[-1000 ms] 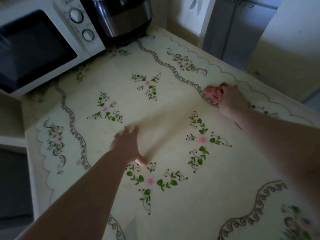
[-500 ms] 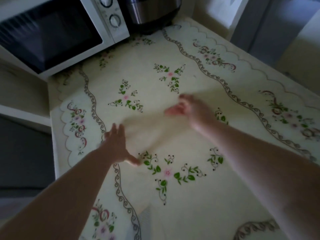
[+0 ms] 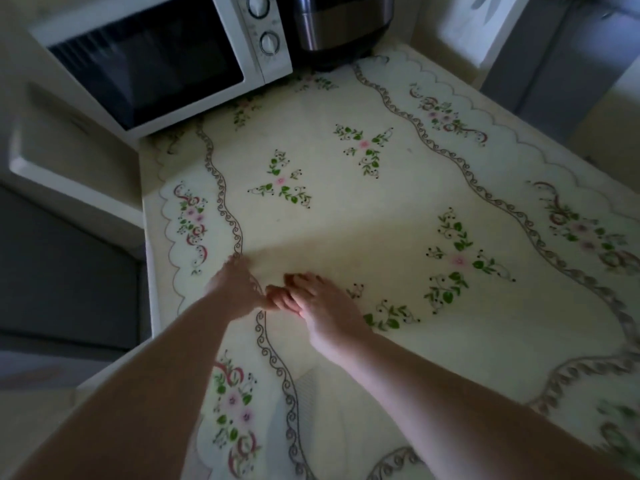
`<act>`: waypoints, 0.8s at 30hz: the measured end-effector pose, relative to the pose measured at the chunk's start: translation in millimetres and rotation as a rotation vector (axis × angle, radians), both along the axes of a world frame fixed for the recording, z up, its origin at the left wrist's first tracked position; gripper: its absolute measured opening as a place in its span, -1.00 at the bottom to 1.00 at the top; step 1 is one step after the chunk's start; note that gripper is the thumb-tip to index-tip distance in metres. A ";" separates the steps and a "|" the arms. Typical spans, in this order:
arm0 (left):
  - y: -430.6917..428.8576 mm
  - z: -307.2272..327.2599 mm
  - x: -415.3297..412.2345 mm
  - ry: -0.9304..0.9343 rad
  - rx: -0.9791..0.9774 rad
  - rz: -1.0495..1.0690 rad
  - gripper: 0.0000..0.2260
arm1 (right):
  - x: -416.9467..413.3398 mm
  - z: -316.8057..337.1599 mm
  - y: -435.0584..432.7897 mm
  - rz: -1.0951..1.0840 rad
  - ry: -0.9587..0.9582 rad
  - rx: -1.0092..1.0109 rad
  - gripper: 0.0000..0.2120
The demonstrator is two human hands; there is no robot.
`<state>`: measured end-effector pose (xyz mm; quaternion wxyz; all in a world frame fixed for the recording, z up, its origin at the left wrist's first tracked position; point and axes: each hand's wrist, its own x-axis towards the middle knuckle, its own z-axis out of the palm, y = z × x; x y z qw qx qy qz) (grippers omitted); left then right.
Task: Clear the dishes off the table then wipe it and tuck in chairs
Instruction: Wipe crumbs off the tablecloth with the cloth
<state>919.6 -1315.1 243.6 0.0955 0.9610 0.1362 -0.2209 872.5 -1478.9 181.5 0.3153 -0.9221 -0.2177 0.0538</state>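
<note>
No dishes show on the desk, so the clearing part looks done & the wipe step seems to be on now. The desk has a flowery cloth on it. A white microwave sits at 11 o'clock & a dark cooker pot at 12 o'clock.

Both hands are low at 7 o'clock, by the desk's left edge. The left hand lies flat, its fingers stretched out on the cloth, holding nothing. The right hand is just beside it, touching at the thumb. Its fingers are curled in tight. It may hold a small rag or crumbs, but that can't be told; too dark & blurry.

Next move, as a guess: sweep what's gathered off the edge at 8 o'clock into the left palm, w/ care not to drop bits. Then wipe the rest toward 3 o'clock. No chairs in view yet.
</note>
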 end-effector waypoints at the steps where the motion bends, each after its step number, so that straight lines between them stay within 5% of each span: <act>1: 9.6 7.7 -3.0 0.023 -0.002 -0.040 -0.13 | -12.9 -3.6 -4.2 0.042 0.045 0.057 -0.57; 5: 21.4 21.5 -35.9 -0.001 0.048 -0.146 -0.42 | -59.0 -5.2 -21.2 0.012 0.017 -0.032 -0.51; 10: -41.4 16.9 -121.0 -0.208 -0.353 -0.161 -0.51 | -122.3 27.1 -30.9 -0.094 0.162 -0.001 -0.45; 15: -80.8 9.0 -216.3 -0.226 -0.510 -0.431 -0.63 | -172.0 64.0 -69.9 -0.467 0.732 0.628 -0.22; 20: -75.3 -1.6 -278.9 -0.172 -0.345 -0.656 -0.64 | -235.8 61.5 -100.6 -0.391 0.416 -0.152 -0.55; 24: -47.9 6.3 -317.6 -0.217 -0.235 -0.742 -0.70 | -270.3 51.6 -84.2 -0.250 0.423 -0.472 -0.31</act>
